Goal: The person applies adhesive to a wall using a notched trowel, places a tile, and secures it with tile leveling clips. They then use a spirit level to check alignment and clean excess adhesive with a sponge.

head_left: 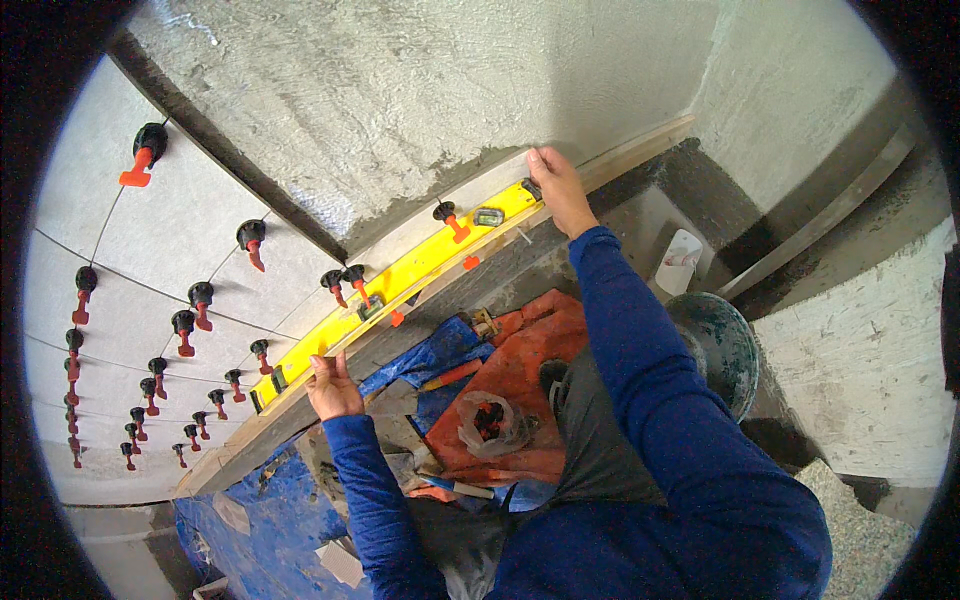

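A long yellow spirit level (420,268) lies slantwise along the narrow bottom row of pale tiles (405,240). Toward its lower left end, my left hand (336,388) holds its near edge, with the fingers bent and slightly apart. My right hand (563,190) is closed around its upper right end, with fingertips reaching onto the tile edge. Black tile-levelling clips with red T-shaped keys stand out from the joints; one clip (451,221) is beside the level near my right hand. Below the level runs a wooden batten (635,152).
Rough grey plaster (430,90) covers the wall above. A dark bucket (718,350) stands right of my legs. An orange sheet (540,335) and blue tarpaulin (265,525) cover floor below, with a clear plastic bag (495,425) of red pieces on the orange sheet.
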Action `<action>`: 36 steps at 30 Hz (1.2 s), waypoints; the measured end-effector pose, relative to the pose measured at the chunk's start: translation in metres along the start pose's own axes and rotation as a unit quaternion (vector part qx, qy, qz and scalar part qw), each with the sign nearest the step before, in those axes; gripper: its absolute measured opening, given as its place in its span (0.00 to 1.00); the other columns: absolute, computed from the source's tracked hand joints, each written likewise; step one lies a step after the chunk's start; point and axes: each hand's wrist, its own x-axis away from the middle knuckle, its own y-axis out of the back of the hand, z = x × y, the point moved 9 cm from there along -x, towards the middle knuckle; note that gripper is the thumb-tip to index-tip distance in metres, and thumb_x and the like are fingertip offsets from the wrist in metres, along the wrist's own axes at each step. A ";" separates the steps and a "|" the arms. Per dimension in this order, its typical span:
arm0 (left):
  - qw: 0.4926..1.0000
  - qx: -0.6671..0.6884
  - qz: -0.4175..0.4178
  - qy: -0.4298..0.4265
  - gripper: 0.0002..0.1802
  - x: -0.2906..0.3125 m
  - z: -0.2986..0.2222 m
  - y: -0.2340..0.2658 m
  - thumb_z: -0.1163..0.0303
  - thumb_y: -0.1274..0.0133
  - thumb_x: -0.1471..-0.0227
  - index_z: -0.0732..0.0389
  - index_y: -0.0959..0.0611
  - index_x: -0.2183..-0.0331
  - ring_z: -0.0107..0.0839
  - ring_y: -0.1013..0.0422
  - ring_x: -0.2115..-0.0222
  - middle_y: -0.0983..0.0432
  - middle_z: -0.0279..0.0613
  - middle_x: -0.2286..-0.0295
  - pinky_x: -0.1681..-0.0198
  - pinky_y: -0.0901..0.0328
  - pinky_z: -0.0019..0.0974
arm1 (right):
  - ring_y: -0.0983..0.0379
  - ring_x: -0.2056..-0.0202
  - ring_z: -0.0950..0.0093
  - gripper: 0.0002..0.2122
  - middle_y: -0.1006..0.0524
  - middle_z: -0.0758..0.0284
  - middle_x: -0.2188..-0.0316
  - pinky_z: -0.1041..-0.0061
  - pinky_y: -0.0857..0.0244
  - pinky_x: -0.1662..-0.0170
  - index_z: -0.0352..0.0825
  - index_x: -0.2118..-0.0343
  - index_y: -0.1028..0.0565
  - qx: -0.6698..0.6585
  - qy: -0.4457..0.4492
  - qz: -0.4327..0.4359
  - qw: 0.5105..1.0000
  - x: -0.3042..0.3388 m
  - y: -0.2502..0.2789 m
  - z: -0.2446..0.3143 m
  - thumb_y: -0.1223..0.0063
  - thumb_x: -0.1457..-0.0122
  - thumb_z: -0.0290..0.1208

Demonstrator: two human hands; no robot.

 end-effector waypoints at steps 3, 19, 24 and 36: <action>1.000 -0.002 0.001 0.001 0.09 0.001 -0.001 0.000 0.66 0.45 0.37 0.59 0.19 0.57 0.25 0.24 0.62 0.19 0.35 0.62 0.51 0.25 0.38 | 0.31 0.65 0.71 0.18 0.25 0.61 0.70 0.68 0.36 0.57 0.29 0.63 0.27 0.005 0.000 -0.002 1.000 0.002 0.000 0.003 0.52 0.32 0.44; 1.000 -0.009 0.007 0.005 0.09 0.000 0.002 0.000 0.66 0.47 0.36 0.60 0.20 0.57 0.23 0.26 0.63 0.21 0.34 0.63 0.50 0.28 0.38 | 0.35 0.64 0.82 0.14 0.27 0.75 0.68 0.78 0.38 0.58 0.32 0.60 0.25 -0.026 -0.011 -0.034 0.999 0.014 0.001 0.009 0.51 0.30 0.40; 1.000 -0.020 0.006 0.008 0.07 0.000 0.001 -0.001 0.67 0.47 0.36 0.60 0.20 0.60 0.23 0.25 0.64 0.21 0.34 0.66 0.49 0.28 0.40 | 0.31 0.60 0.80 0.15 0.23 0.71 0.63 0.78 0.36 0.53 0.31 0.55 0.24 0.027 0.010 -0.031 0.999 0.018 0.005 0.016 0.48 0.32 0.40; 1.000 0.022 -0.015 0.002 0.07 0.010 -0.005 -0.016 0.67 0.44 0.38 0.60 0.22 0.63 0.26 0.25 0.65 0.22 0.35 0.68 0.50 0.26 0.44 | 0.28 0.57 0.79 0.13 0.21 0.68 0.59 0.78 0.35 0.51 0.30 0.52 0.23 -0.038 0.014 -0.020 0.999 0.018 0.005 0.009 0.46 0.33 0.33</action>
